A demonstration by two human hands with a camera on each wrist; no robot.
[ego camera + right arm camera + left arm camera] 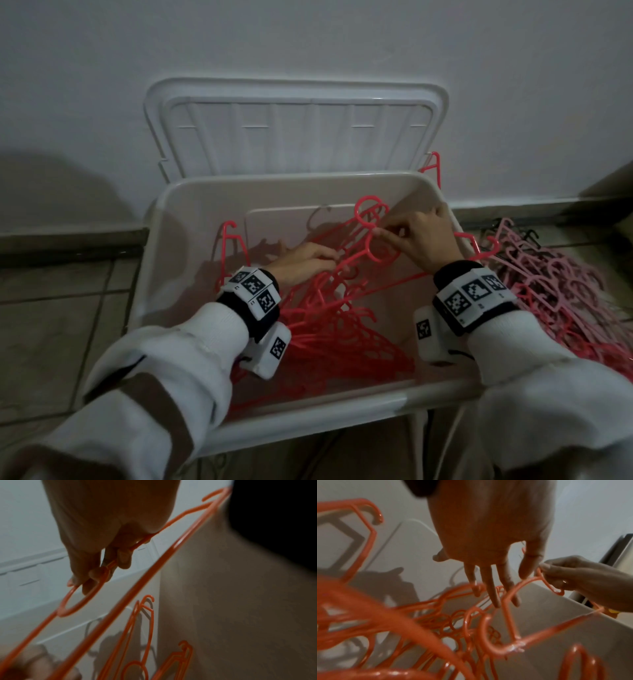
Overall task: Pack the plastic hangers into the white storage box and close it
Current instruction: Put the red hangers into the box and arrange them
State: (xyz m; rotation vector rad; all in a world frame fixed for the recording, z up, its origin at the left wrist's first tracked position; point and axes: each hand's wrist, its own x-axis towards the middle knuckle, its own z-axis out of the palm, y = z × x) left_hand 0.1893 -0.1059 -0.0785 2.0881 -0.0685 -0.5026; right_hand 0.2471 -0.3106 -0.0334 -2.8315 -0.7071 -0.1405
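Observation:
The white storage box (308, 414) stands open on the floor, its lid (294, 130) leaning back against the wall. A tangled heap of red plastic hangers (329, 329) fills its bottom. My left hand (329, 258) reaches into the box, its fingers (493, 588) straight and touching the heap. Over the far right of the box, my right hand (387, 233) pinches one red hanger (372, 255) at the base of its hook (72, 608). That hanger's arm runs out over the box's right rim. In the right wrist view the fingers (96, 577) curl round its neck.
A big pile of pink and red hangers (555, 294), with a few black ones (527, 236), lies on the floor right of the box. Red hangers (229, 246) lean on the box's left inner wall. Another red hanger (433, 168) pokes up behind the back right corner. Tiled floor (61, 308) lies left.

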